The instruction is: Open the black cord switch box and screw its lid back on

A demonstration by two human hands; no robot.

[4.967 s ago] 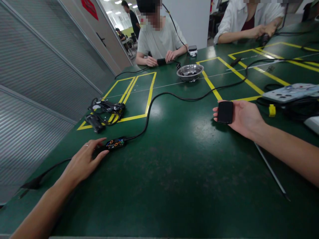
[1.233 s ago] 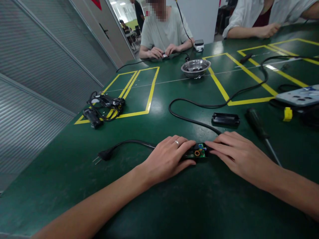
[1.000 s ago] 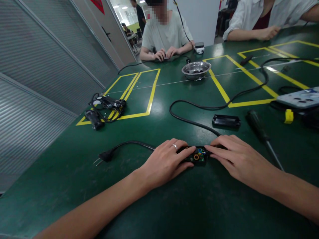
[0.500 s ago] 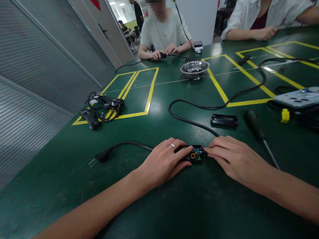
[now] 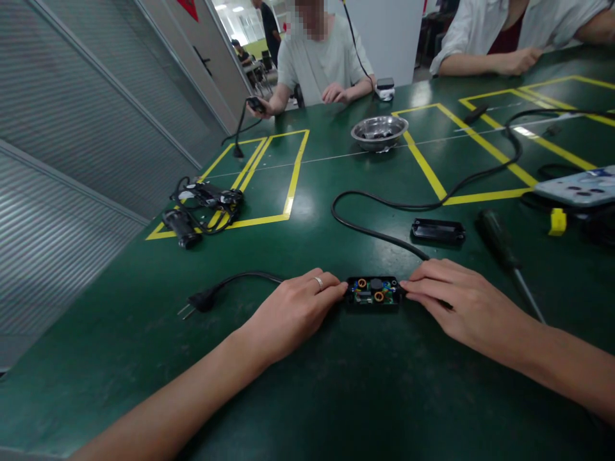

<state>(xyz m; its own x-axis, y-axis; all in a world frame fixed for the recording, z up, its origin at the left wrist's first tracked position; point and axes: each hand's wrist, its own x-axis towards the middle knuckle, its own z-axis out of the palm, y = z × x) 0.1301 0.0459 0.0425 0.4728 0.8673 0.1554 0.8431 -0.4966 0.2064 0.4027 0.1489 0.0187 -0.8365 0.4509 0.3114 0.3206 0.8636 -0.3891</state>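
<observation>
A small black plastic case (image 5: 373, 306) lies uncovered on the green table, with a circuit board (image 5: 372, 289) carrying copper coils showing inside. At its left end my left hand (image 5: 300, 307), a ring on one finger, is closed on the power cord (image 5: 254, 274), which runs left to a two-pin plug (image 5: 202, 300). My right hand (image 5: 454, 298) pinches the black cable (image 5: 375, 235) where it enters the case's right end; that cable loops away behind. Beyond the right hand lies the loose black case cover (image 5: 438, 231). A screwdriver (image 5: 497, 240) rests to the right of it.
A steel bowl (image 5: 379, 133) with small dark parts stands farther back. Bundled black cables (image 5: 206, 205) lie at the left on yellow tape markings. A phone (image 5: 581, 187) lies at right. Across the table, a person's hand (image 5: 266, 107) holds a black device.
My left hand has drawn back left from over the circuit board to the case's left end, uncovering the board. Across the table, the person has lifted a black device to the left.
</observation>
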